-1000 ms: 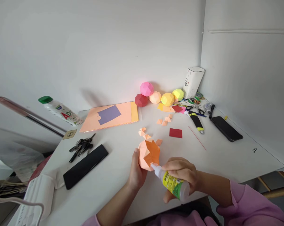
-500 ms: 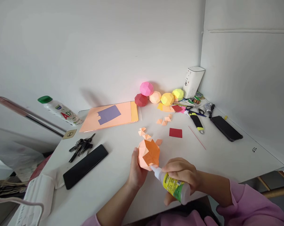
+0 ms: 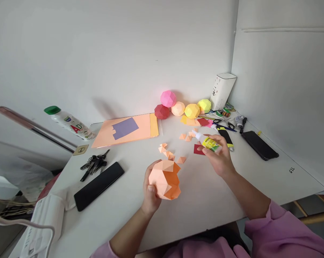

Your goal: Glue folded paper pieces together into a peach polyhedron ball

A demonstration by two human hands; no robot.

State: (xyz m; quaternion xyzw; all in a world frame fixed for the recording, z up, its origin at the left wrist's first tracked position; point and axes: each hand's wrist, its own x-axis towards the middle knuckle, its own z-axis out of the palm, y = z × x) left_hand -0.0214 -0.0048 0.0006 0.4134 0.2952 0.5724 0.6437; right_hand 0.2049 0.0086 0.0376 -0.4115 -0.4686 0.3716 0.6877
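My left hand [image 3: 150,195] is closed around a peach faceted paper ball [image 3: 162,181] whose right side is open, showing a deeper orange inside. In my right hand [image 3: 220,157] is a glue bottle [image 3: 210,143] with a yellow and green label, its white nozzle tilted up toward the back left. The bottle hovers over a red paper rectangle [image 3: 198,149], partly covering it. Small folded peach paper pieces [image 3: 165,152] lie just behind the ball, and a few more folded pieces [image 3: 188,138] sit near the nozzle.
Finished paper balls [image 3: 192,111] line the wall. Peach paper sheets [image 3: 105,132] with a purple piece [image 3: 125,128] lie at back left. Keys [image 3: 94,164] and a black phone [image 3: 98,186] are on the left. A utility knife [image 3: 225,137], scissors [image 3: 230,125] and a black case [image 3: 260,145] are at right.
My right hand has carried the glue bottle from the ball's opening up and to the right, over the red paper. My left hand has turned the ball, its opening now facing right.
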